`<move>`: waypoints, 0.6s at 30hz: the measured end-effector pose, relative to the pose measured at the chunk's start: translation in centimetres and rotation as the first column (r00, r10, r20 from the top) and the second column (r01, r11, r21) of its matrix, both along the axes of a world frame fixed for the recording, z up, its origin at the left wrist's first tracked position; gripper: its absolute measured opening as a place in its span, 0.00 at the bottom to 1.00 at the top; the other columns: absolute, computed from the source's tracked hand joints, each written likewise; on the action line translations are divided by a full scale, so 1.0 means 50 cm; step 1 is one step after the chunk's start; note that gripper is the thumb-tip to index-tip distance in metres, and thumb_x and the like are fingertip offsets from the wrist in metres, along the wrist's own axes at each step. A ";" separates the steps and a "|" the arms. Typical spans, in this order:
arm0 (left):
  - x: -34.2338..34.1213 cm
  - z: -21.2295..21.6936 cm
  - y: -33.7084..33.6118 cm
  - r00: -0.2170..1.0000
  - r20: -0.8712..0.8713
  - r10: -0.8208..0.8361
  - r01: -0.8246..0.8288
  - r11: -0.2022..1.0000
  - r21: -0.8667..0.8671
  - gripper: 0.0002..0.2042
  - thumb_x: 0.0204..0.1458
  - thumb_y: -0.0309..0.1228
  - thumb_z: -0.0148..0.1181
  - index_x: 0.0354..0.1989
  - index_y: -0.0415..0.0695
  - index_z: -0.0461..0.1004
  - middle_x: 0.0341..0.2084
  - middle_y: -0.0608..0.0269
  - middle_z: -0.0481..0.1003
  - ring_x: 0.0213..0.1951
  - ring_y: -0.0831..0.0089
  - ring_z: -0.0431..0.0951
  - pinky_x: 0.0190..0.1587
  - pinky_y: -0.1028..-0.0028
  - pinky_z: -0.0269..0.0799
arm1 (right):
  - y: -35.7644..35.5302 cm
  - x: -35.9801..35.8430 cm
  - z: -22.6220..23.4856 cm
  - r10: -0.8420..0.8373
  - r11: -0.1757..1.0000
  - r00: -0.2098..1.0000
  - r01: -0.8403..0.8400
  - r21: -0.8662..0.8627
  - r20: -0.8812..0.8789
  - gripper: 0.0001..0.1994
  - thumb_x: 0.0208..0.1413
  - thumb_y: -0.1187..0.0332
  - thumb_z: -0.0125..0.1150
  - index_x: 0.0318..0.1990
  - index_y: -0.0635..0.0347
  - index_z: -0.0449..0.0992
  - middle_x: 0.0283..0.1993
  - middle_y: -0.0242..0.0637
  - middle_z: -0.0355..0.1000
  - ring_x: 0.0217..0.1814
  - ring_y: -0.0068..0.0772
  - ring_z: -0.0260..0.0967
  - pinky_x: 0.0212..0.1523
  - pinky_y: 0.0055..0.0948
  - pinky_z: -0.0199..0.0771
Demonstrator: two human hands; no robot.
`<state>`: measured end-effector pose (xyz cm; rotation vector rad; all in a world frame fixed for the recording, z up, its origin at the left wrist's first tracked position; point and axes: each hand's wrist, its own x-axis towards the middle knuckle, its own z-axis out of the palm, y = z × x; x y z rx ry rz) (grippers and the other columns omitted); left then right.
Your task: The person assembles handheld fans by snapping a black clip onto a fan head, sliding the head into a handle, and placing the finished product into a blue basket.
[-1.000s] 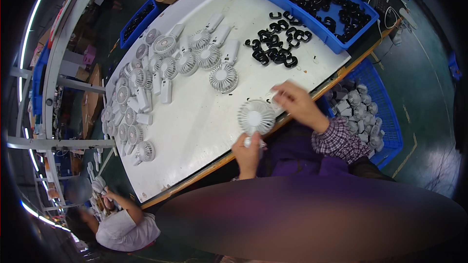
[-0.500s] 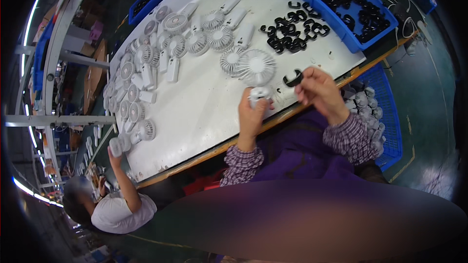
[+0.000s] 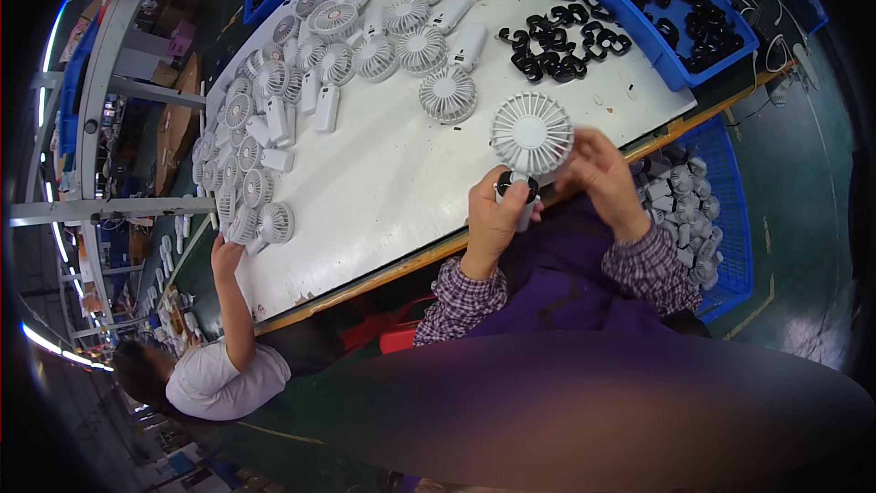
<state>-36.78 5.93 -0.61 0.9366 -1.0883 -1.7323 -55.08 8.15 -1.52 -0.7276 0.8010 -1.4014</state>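
Observation:
My left hand (image 3: 495,216) is wrapped round the handle of a white handheld fan (image 3: 532,135), whose round head tilts up over the table edge. A black C-shaped clip (image 3: 516,184) sits at the fan's neck, by my left thumb. At the right side of the fan head, my right hand (image 3: 604,181) curls its fingers against the rim; some fingertips are hidden behind it. Another white fan (image 3: 448,95) lies just beyond, on the white table (image 3: 392,192). Loose black clips (image 3: 557,41) lie in a heap past the fan head.
Many white fans (image 3: 333,64) cover the table's left and far parts. A blue bin (image 3: 671,73) of black clips stands at the far right. Below the table edge, a blue basket (image 3: 735,210) holds more fans. At the left, a co-worker's hand (image 3: 228,256) touches the fans.
The fan's head has swung up above my left hand. The black clip has gone from my right fingers to the fan's neck. My right hand has come to the fan head.

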 end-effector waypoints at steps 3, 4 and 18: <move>-0.033 -0.025 0.007 0.597 -0.751 -0.281 0.612 0.765 0.201 0.26 0.57 0.55 0.40 0.29 0.40 0.67 0.11 0.57 0.66 0.08 0.70 0.66 0.12 0.74 0.64 | -0.053 0.004 0.036 0.104 0.988 0.980 -0.082 -0.129 0.171 0.29 0.51 0.67 0.62 0.59 0.67 0.58 0.49 0.40 0.69 0.52 0.31 0.67 0.56 0.32 0.66; -0.057 -0.039 0.013 0.368 -0.897 -0.243 0.783 0.601 0.159 0.33 0.55 0.63 0.31 0.31 0.41 0.66 0.10 0.58 0.64 0.06 0.70 0.62 0.10 0.75 0.60 | -0.063 -0.002 0.038 0.266 0.951 0.943 -0.223 -0.215 0.199 0.31 0.51 0.65 0.62 0.59 0.67 0.58 0.49 0.40 0.69 0.53 0.31 0.66 0.58 0.32 0.63; -0.054 -0.069 0.075 0.487 -0.862 -0.139 0.692 0.663 0.285 0.18 0.49 0.37 0.51 0.34 0.27 0.66 0.11 0.50 0.65 0.06 0.68 0.60 0.06 0.75 0.58 | 0.039 0.029 -0.020 0.239 0.958 0.855 -0.284 0.029 0.461 0.27 0.50 0.75 0.58 0.58 0.69 0.57 0.49 0.49 0.69 0.54 0.48 0.67 0.55 0.40 0.68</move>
